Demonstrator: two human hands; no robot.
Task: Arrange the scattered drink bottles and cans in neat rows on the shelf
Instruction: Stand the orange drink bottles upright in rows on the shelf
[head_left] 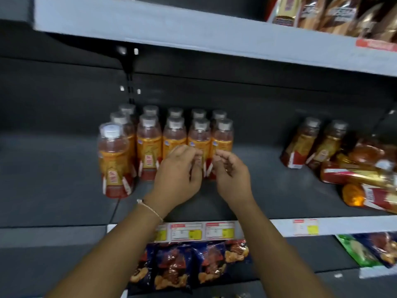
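Shelf [268, 168], bottle block mid-left, both hands at front row.
Upright bottles [174, 136] just beyond fingers; lying bottles [365, 175] far right. Left hand [178, 175] fingers touch a front bottle, grip unclear; right hand [232, 175] loosely curled, holding nothing.

Retail shop aisle, grocery or convenience type. Grey metal gondola shelf [279, 190] with a dark slotted back panel [214, 91] and an upright bracket [129, 67]. Printed price tags [202, 231] with yellow patches clipped along the shelf's front edge, one more price tag [305, 227] further right. Many identical drink bottles [174, 136] with orange labels and grey caps stocked in rows. Snack packets [189, 263] on the shelf below, bagged goods [335, 11] on the upper shelf [193, 37], red label strip [376, 45] on its edge.
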